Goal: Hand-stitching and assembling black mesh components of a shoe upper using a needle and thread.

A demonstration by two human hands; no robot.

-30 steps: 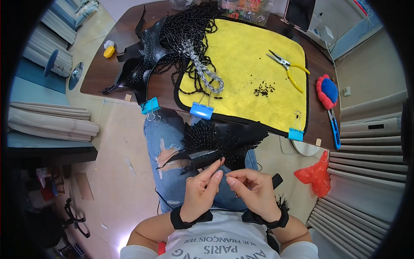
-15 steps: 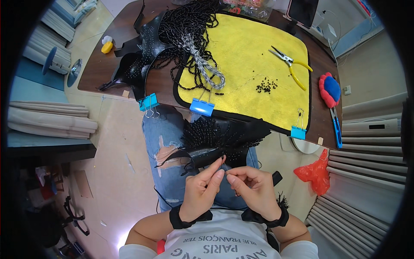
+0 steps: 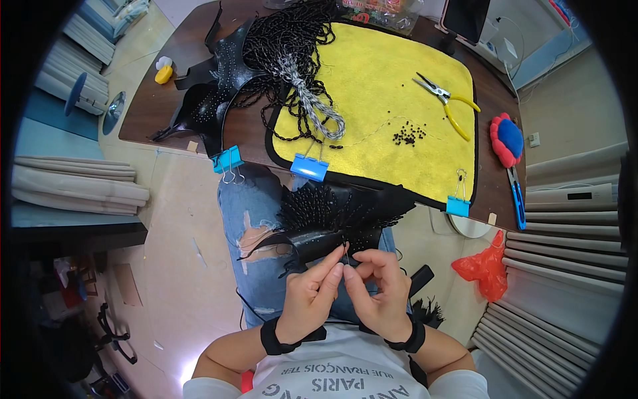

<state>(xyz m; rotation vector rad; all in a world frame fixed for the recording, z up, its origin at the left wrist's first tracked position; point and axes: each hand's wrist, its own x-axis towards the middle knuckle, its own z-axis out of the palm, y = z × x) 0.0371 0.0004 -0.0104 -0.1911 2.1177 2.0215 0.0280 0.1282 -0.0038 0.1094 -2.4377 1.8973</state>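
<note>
Lying draped: black beaded piece (image 3: 329,223), judged light, pliable, best held by plain edge (image 3: 307,246). Thread (image 3: 347,255) is pinched by left hand (image 3: 314,289); right hand (image 3: 380,291), grip unclear.

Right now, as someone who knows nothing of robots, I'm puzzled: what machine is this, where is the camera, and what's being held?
There is no machine here: these are a person's own left hand and right hand. The camera sits on the head and looks down; its fisheye lens bends straight edges.

The hands are close together at the near edge of a shiny black piece on the lap. Something thin shows near the fingertips, too small to identify, so I can't say exactly what each grip holds.

On the brown table lies a yellow mat, with yellow-handled pliers, tiny black beads and a bundle of grey cord. Right of the mat is a red and blue cushion.
</note>
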